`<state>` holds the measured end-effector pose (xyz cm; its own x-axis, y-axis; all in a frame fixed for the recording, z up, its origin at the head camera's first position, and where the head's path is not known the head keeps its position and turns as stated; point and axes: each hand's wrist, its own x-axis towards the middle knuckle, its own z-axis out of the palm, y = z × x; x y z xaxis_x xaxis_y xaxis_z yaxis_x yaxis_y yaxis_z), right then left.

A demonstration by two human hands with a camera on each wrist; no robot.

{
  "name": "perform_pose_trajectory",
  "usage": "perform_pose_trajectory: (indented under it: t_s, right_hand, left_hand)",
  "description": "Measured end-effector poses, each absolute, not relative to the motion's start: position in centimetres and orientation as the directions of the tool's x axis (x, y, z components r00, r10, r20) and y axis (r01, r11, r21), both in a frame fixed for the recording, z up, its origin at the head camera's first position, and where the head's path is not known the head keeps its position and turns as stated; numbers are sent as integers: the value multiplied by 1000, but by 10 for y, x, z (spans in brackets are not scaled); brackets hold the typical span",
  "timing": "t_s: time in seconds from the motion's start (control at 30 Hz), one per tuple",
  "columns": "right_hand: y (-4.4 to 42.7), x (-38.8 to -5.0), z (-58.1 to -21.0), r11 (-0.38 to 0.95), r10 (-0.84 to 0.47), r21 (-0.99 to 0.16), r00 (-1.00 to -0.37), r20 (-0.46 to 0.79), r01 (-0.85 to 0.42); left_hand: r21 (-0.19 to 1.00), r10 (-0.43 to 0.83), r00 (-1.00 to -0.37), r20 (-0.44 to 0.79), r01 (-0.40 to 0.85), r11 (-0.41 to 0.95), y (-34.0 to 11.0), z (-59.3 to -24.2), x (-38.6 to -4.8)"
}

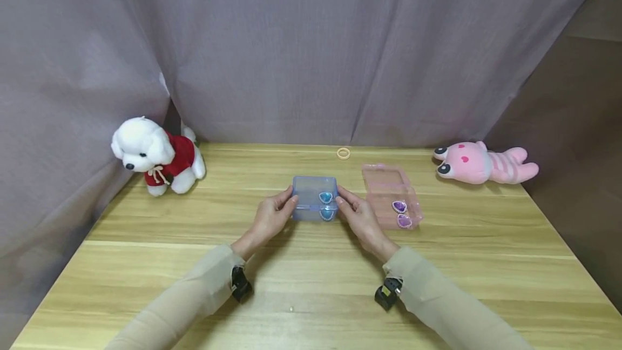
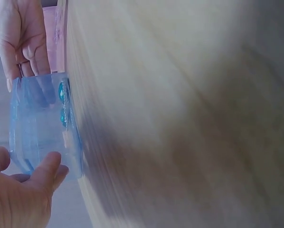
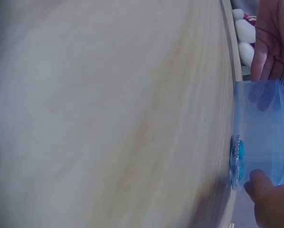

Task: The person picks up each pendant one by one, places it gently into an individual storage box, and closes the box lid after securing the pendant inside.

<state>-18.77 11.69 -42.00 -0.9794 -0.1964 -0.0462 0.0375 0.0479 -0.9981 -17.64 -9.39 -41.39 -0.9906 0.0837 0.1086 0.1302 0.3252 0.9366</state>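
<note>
A see-through blue plastic box [image 1: 306,193] lies on the table between my two hands, with two blue heart-shaped gems [image 1: 326,197] showing in its right part. My left hand [image 1: 273,214] holds the box by its left side, thumb toward the front. On the opposite side my right hand [image 1: 360,217] grips it in the same way. The left wrist view shows the clear walls of the box [image 2: 42,128] with the gems [image 2: 62,102] low inside. Whether the lid is fully down I cannot tell.
Right of my right hand, a pink clear box [image 1: 379,193] lies open with two purple heart gems [image 1: 400,207]. A small ring [image 1: 343,153] is at the table's back edge. A white plush dog [image 1: 165,155] sits left; a pink plush toy [image 1: 481,163] lies right.
</note>
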Motion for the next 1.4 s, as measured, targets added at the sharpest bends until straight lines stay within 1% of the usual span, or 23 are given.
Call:
perform_pose_trajectory:
  t_s: [0.1, 0.33, 0.67, 0.9, 1.2, 1.4]
  right_hand:
    - [117, -188, -420, 33, -185, -998, -981, -58, 52]
    - [116, -188, -420, 19, -157, -996, -983, -92, 90]
    - [117, -186, -422, 95, -143, -994, -988, -65, 52]
    - [116, -187, -423, 83, -146, -995, -987, -64, 53]
    - [118, -187, -423, 173, -176, -984, -984, 2, -32]
    - [120, -188, -424, 183, -200, -981, -979, 32, -69]
  left_hand:
    - [931, 87, -989, 116, 139, 336, -94, -415, -176]
    - [934, 84, -993, 87, 111, 340, -93, -414, -177]
    - [934, 82, -993, 88, 110, 339, -95, -417, -178]
    - [934, 75, -994, 79, 100, 342, -94, -416, -178]
    - [934, 70, -993, 90, 109, 339, -92, -415, -178]
    - [930, 74, -993, 90, 111, 350, -92, -415, -177]
